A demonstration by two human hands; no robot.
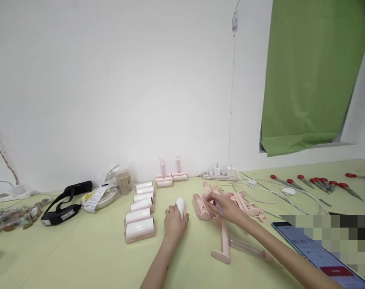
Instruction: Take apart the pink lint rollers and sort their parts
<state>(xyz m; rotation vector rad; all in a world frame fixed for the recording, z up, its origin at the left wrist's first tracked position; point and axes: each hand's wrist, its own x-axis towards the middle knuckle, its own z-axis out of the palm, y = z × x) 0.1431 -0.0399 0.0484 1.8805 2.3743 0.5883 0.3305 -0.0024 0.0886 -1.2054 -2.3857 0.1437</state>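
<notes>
My left hand (174, 224) is wrapped round a white lint roller roll (180, 205) standing out between thumb and fingers, near the middle of the table. My right hand (226, 206) reaches over a pile of pink plastic parts (242, 202), its fingers bent together at the pile's left side; whatever is between the fingertips is hidden. Just left of those fingers lies a pink cover-like piece (202, 206). Below the right hand are a pink part with a rounded end (224, 245) and a clear tube with a pink tip (248, 247).
White rolls in pink holders (140, 228) form a column on the left. More lint rollers (172, 178) stand by the wall. A power strip (218, 176), white cables (275, 192), red-handled tools (319, 182) and a phone (317, 257) lie right; a black strap (64, 204) lies left.
</notes>
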